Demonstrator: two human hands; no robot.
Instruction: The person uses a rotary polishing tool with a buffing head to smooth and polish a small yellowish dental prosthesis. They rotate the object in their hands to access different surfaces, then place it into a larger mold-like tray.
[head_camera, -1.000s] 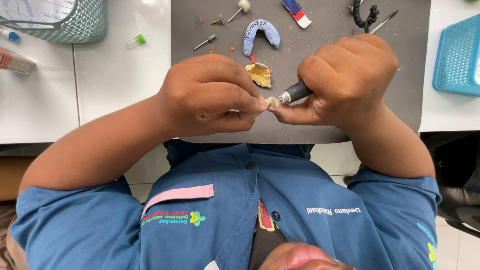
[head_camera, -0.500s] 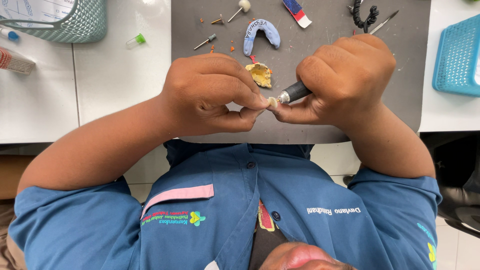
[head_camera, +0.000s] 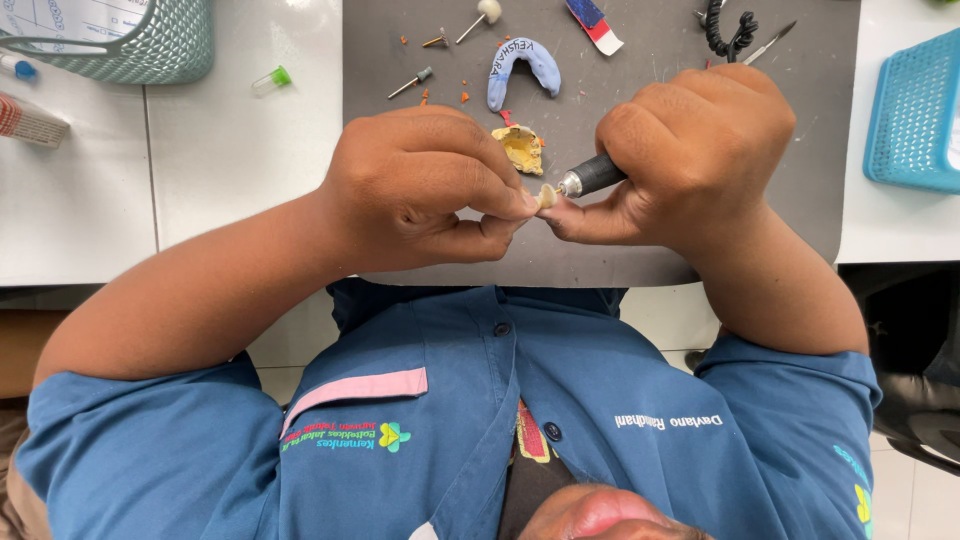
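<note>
Hands: both my hands are up in front of my chest, over the near edge of the grey mat (head_camera: 620, 250) on the white bench (head_camera: 240, 190).
Left hand (head_camera: 420, 185): curled, thumb and forefinger pinched on a small cream piece (head_camera: 546, 196), the other fingers folded under it.
Right hand (head_camera: 695, 150): fist closed round a dark rotary handpiece (head_camera: 592, 177), its metal nose pointing left and touching the cream piece; my thumb lies under it as a rest.
Mat: dark grey, covering the middle of the bench from far edge to near edge, flecked with orange crumbs.
Baskets: a pale green one (head_camera: 150, 45) at the far left corner, a blue one (head_camera: 910, 120) at the right edge.
Blue arch (head_camera: 520, 68): horseshoe-shaped, lying flat toward the far edge of the mat.
Yellow cast (head_camera: 520, 148): just beyond my left knuckles, resting on the mat.
Burs (head_camera: 412, 83): a few slim shanks, one with a white round head, near the far edge.
Cream piece, handling: I judge it light, stiff and brittle, small enough to slip or flick away; best gripped by its sides, fingertips close to the tool, with light pressure.
</note>
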